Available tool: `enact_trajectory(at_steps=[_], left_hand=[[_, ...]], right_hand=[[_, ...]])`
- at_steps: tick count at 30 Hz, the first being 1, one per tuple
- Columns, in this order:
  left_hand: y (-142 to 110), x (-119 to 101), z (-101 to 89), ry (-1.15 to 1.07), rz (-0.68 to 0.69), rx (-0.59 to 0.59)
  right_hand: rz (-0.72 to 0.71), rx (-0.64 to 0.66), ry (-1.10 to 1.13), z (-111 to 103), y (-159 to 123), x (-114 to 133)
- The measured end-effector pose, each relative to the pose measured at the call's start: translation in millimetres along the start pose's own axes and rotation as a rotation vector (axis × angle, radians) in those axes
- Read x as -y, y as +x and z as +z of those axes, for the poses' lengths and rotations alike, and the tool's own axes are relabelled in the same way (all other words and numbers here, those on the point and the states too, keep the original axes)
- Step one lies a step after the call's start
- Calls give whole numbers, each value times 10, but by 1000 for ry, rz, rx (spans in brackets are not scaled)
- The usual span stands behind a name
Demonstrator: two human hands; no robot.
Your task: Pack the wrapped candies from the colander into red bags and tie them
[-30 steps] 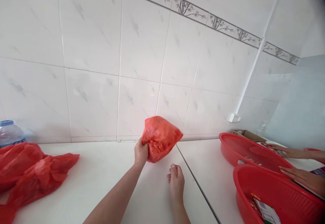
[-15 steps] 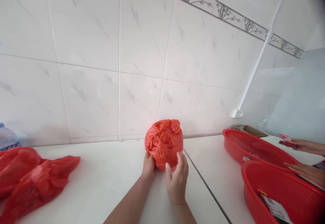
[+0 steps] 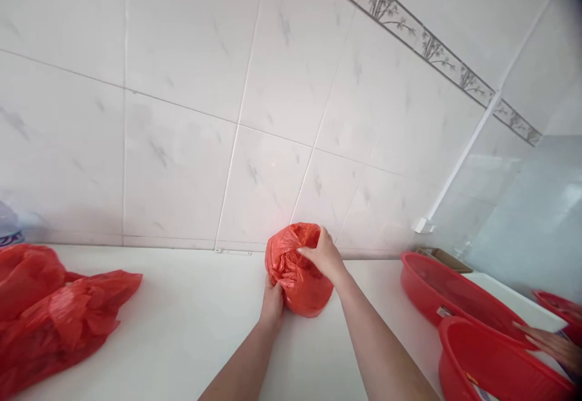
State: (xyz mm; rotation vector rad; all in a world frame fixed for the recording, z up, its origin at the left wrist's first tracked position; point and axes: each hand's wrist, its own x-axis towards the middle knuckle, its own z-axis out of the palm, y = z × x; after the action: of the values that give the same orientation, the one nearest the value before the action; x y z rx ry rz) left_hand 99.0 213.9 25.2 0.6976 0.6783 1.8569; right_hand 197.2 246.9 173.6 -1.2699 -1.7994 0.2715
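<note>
A rounded bundle of crinkled red plastic bag point(image 3: 304, 289) sits on the white tabletop by the tiled wall. My left hand point(image 3: 271, 303) grips its lower left side, the fingers partly hidden behind and under the plastic. At its upper right, my right hand point(image 3: 324, 256) has the thumb over the folds and the fingers curled behind, holding the plastic. What the bundle contains is hidden. More red plastic bags point(image 3: 68, 310) lie crumpled at the left.
Two red plastic baskets point(image 3: 411, 279) stand at the right, with packets in the nearer one. Another person's hand point(image 3: 552, 343) rests at a basket's rim. A cardboard box point(image 3: 443, 259) is behind. Part of a clear bottle point(image 3: 8, 225) shows at far left.
My right hand has moved from the bundle's lower right up to its upper right and onto the plastic. The bundle has turned, and its folds sit differently. The view has tilted.
</note>
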Motion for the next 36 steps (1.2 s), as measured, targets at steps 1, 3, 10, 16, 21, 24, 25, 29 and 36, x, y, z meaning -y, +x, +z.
enact_trajectory(at_steps=[1, 3, 10, 16, 21, 24, 25, 29, 36], left_hand=[[0, 8, -4, -10, 4, -17], [-7, 14, -13, -24, 14, -54], [-95, -125, 28, 32, 72, -25], [-96, -137, 51, 107, 97, -38], [-18, -37, -12, 188, 117, -142], [4, -22, -32, 241, 142, -204], [3, -27, -36, 259, 150, -221], [-10, -79, -60, 332, 184, -293], [63, -103, -184, 491, 217, -506]], right_hand=[[13, 69, -25, 56, -53, -6], [54, 177, -84, 170, -205, -16], [119, 240, -31, 178, -345, -44], [155, 229, 238, 75, -175, -164], [237, 178, 500, -5, -113, -229], [290, 87, 643, -110, -134, -255], [306, 49, 673, -145, -148, -266], [375, -144, 726, -275, -196, -335], [476, -533, 742, -622, -196, -678]])
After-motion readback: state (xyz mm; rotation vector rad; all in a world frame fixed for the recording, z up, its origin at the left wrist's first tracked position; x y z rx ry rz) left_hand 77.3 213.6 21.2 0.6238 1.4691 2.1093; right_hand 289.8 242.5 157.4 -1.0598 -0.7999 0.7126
